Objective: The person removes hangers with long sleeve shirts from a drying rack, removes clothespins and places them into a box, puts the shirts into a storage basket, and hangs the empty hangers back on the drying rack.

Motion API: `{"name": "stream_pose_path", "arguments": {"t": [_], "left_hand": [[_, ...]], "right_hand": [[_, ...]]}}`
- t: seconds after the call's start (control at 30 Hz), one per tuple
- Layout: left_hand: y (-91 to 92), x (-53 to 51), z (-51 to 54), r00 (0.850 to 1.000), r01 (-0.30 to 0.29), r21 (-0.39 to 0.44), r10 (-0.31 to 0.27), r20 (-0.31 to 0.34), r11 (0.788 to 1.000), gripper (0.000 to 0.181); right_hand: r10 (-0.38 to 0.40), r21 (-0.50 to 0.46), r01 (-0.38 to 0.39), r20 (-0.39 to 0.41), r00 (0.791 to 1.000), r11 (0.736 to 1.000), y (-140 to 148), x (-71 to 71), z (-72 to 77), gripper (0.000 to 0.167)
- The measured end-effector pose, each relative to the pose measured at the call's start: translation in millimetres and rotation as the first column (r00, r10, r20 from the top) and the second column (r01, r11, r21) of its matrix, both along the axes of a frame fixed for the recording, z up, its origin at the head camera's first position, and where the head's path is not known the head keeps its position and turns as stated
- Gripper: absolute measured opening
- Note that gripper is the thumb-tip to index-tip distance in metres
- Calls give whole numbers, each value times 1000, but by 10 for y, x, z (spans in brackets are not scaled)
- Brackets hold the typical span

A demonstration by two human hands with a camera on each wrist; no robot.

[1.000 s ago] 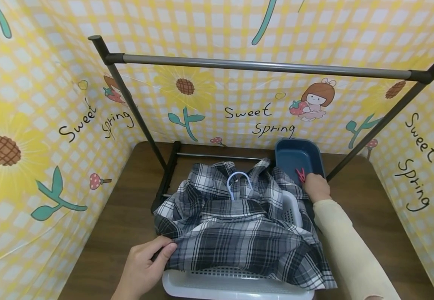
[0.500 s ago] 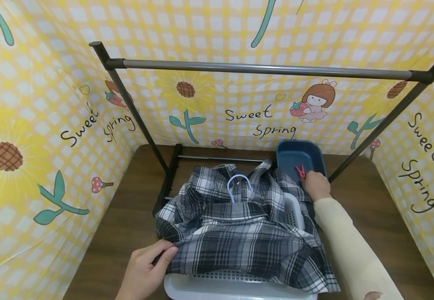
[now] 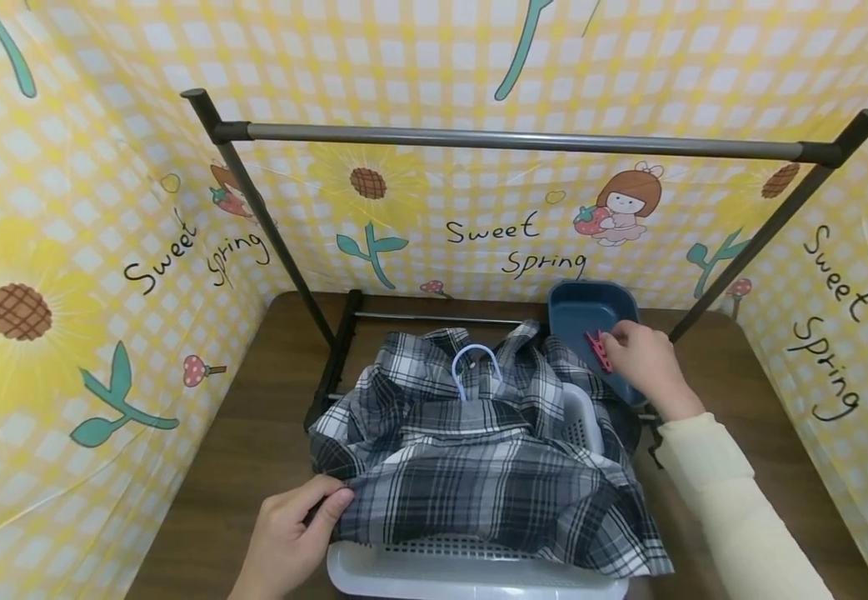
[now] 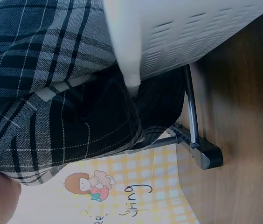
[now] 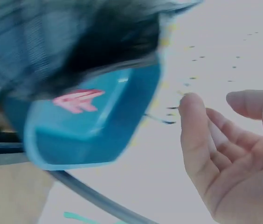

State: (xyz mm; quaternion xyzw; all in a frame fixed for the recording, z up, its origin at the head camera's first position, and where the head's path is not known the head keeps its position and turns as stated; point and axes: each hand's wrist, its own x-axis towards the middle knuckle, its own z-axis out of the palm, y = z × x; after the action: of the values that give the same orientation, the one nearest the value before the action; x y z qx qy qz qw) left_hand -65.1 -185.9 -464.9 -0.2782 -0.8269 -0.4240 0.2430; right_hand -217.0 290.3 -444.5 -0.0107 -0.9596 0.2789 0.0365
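Note:
A black, grey and white plaid shirt [image 3: 471, 483] lies draped over a white perforated basket [image 3: 479, 571]. The light blue hook of a hanger [image 3: 477, 350] sticks up at its collar. My left hand [image 3: 287, 533] pinches the shirt's left edge between thumb and fingers. Pink clothespins [image 3: 598, 352] lie in a blue basin [image 5: 117, 116] behind the shirt's right side. Over the basin's right part hovers my right hand [image 3: 647, 367]. In the right wrist view, that hand [image 5: 234, 154] has thumb and fingers apart, with nothing between them.
A dark metal clothes rack [image 3: 479, 140] stands over the brown table [image 3: 231, 467], its base bars partly under the shirt and basket. Yellow checked cloth [image 3: 434, 50] encloses the back and sides.
My right hand has lifted up and back out of the basin, leaving more of the pink clothespins visible. My left hand keeps its pinch on the shirt. The head view shifts slightly.

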Motion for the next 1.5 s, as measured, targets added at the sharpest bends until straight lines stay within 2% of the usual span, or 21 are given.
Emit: {"name": "stream_pose_path", "arguments": {"t": [0.1, 0.23, 0.3, 0.43, 0.53, 0.67, 0.77, 0.9, 1.0, 1.03, 1.17, 1.27, 1.37, 1.5], "left_hand": [[-1, -7, -6, 998, 2, 23, -1, -55, 1000, 8], [-3, -33, 15, 987, -15, 65, 25, -157, 998, 30], [-3, -50, 43, 975, -26, 96, 46, -215, 995, 37], [-5, -64, 137, 952, -53, 170, 101, -288, 984, 42], [-8, -65, 204, 937, -82, 214, 149, -318, 973, 44], [-24, -55, 251, 926, -99, 259, 185, -329, 961, 46], [-40, -38, 279, 930, -91, 280, 182, -319, 956, 46], [-58, -17, 326, 958, -34, 286, 112, -262, 958, 38], [-73, -21, 353, 977, 8, 272, 50, -206, 962, 29], [-78, -28, 359, 981, 18, 259, 33, -190, 966, 25], [-118, -52, 389, 994, 29, 157, -12, -104, 987, 11], [-131, -50, 453, 999, 41, 70, -39, -18, 997, 17], [-116, -49, 535, 999, 35, 3, -35, 40, 999, 26], [-77, -52, 622, 999, 5, -68, -1, 51, 998, 27]], "right_hand": [[90, -79, -88, 25, 996, 993, -52, 197, 194, 30], [222, -175, -213, 32, 975, 961, -107, 479, 399, 29], [280, -183, -273, 13, 960, 944, -137, 612, 471, 26], [387, -190, -386, -34, 921, 903, -197, 815, 558, 20], [434, -221, -437, -67, 899, 872, -223, 919, 598, 19], [438, -254, -460, -141, 888, 851, -240, 1014, 629, 17], [429, -283, -477, -216, 877, 832, -248, 1067, 642, 18], [445, -330, -526, -292, 847, 784, -282, 1128, 661, 28], [451, -311, -545, -325, 831, 779, -320, 1181, 691, 29], [451, -295, -548, -338, 826, 783, -328, 1201, 701, 29], [420, -209, -517, -377, 825, 830, -349, 1277, 746, 26], [398, -184, -501, -409, 821, 846, -362, 1313, 750, 25], [377, -171, -493, -451, 809, 853, -386, 1342, 744, 23], [352, -164, -477, -481, 803, 864, -422, 1377, 738, 18]]}}
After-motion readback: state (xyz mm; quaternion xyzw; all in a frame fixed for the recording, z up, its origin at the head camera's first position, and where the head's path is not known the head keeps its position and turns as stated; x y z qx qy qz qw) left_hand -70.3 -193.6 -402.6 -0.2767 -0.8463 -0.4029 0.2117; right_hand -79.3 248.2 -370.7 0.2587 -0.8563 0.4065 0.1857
